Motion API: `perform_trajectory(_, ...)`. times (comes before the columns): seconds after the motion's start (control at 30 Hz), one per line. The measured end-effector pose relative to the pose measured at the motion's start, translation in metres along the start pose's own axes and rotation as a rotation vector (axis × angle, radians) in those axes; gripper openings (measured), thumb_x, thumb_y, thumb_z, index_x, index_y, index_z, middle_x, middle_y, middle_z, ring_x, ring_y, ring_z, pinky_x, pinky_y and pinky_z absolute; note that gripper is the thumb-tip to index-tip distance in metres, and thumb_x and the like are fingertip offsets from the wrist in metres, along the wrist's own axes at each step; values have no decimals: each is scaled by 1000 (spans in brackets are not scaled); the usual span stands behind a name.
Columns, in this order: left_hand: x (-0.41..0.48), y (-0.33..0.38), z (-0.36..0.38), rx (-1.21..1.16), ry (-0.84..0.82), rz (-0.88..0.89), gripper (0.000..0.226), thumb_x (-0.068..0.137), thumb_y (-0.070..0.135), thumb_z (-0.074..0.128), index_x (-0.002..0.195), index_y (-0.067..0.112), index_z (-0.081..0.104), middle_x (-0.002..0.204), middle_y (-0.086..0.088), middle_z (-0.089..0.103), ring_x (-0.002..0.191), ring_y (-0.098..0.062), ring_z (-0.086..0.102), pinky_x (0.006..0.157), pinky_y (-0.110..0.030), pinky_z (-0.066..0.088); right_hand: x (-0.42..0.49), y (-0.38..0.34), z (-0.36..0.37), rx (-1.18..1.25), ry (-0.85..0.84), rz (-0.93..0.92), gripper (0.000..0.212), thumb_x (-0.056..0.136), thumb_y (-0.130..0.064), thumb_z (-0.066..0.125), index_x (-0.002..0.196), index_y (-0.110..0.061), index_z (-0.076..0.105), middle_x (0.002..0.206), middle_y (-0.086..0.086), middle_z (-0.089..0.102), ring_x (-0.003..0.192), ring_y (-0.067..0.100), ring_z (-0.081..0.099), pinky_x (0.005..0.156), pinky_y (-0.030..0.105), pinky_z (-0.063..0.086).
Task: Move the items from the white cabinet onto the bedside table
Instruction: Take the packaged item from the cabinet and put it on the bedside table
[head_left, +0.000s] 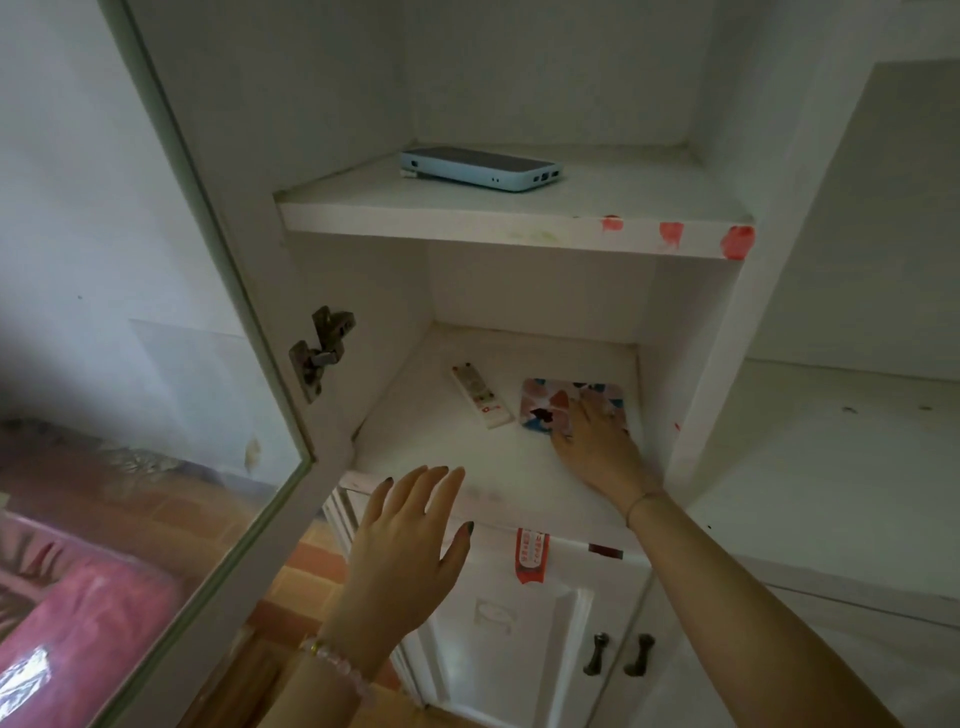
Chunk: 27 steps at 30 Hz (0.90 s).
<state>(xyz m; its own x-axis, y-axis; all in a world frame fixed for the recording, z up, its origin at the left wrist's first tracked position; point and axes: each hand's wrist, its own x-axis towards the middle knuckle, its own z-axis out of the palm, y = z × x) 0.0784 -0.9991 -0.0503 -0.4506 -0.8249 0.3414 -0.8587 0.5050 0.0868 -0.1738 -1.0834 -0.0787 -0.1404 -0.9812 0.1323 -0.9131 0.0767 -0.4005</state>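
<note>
Your right hand (597, 447) lies flat, fingers straight, on the patterned square mat (545, 402), which sits just right of the white remote control (480, 397). Both rest on the lower shelf (441, 452) of the white cabinet (691, 322). Your left hand (405, 545) hovers with its fingers spread, nearer you than the remote, at the shelf's front edge. Above the remote, a light-blue cased device (480, 169) lies on the upper shelf (467, 221). Left of the remote, the glass door (156, 415) stands open. Below the remote are two dark handles (618, 653) on closed doors.

Dim, soft, wide-angle edge distortion
</note>
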Motion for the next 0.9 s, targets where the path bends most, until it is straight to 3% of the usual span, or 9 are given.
perform_trajectory(0.47, -20, -6, 5, -44, -21, 17, 52, 89, 43, 37, 127, 12, 56, 121, -4, 63, 113, -25, 59, 94, -48, 48, -79, -18, 5, -210, 128, -97, 55, 87, -51, 49, 129, -16, 49, 131, 5, 53, 117, 21, 50, 94, 35, 41)
perform_trajectory(0.67, -40, -9, 7, -67, -5, 32, 52, 89, 42, 37, 125, 10, 57, 119, -6, 64, 110, -26, 60, 94, -47, 48, -114, -18, 9, -216, 99, -164, 75, 80, -63, 53, 140, -20, 37, 145, 1, 39, 134, 19, 33, 105, 38, 31)
perform_trajectory(0.8, -50, -10, 6, -65, 12, 37, 52, 89, 42, 37, 124, 9, 58, 117, -7, 65, 108, -26, 61, 93, -47, 48, -122, -13, 10, -177, 127, -171, 78, 77, -54, 65, 138, -12, 40, 147, 6, 37, 132, 21, 37, 106, 36, 33)
perform_trajectory(0.9, -55, -10, 5, -86, 17, 39, 52, 90, 41, 36, 123, 8, 59, 117, -8, 65, 108, -27, 62, 91, -48, 50, -127, -10, 10, -187, 169, -197, 61, 79, -31, 71, 132, -11, 49, 142, 6, 45, 124, 22, 48, 100, 33, 39)
